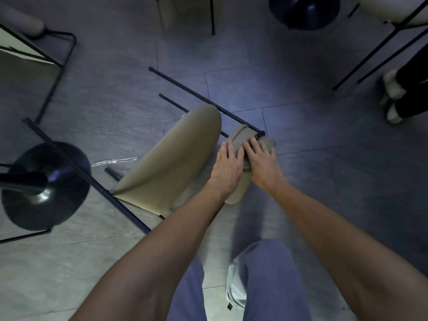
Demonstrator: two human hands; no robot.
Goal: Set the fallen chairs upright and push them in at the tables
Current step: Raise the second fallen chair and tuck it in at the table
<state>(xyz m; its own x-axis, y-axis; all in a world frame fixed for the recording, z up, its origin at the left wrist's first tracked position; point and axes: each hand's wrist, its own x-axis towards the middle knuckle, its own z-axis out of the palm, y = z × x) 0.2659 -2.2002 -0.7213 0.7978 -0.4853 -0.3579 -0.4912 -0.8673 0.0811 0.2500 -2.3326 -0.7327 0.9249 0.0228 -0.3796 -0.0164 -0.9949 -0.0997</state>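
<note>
Head view only. Noting fallen chair point(176, 158) lying on its side on the floor point(324, 170), mid-frame, tan seat shell facing up, thin black legs point(203, 100) pointing away toward upper left. Resting left hand point(228, 169) and right hand point(262, 162) side by side on the backrest point(240, 188), fingers point(254, 144) lying fairly straight and spread across its top face, touching it, not yet clearly wrapping round; thumbs hidden, so not ruling out a pinch underneath. Judging the chair light: slim metal tubing, thin moulded shell, stiff, probably smooth and a bit slippery on the shell face. Judging the backrest edge the best hold, curling over the rim with both hands and tipping up about the leg ends; expecting those ends to skid on the tile. Watching the surroundings: round black bench base point(46, 188) near left, a long dark rod point(88, 179) crossing in front of it, not telling whose. Noting a clear plastic wrapper point(113, 161) on the floor just beside the seat, a slip risk. Spotting a second bench base point(303, 12) at top, another chair frame point(58, 56) upper left, an upright chair point(393, 12) upper right, and another person's shoe point(393, 93) at right, well apart. Leaving little swing room leftward.
</note>
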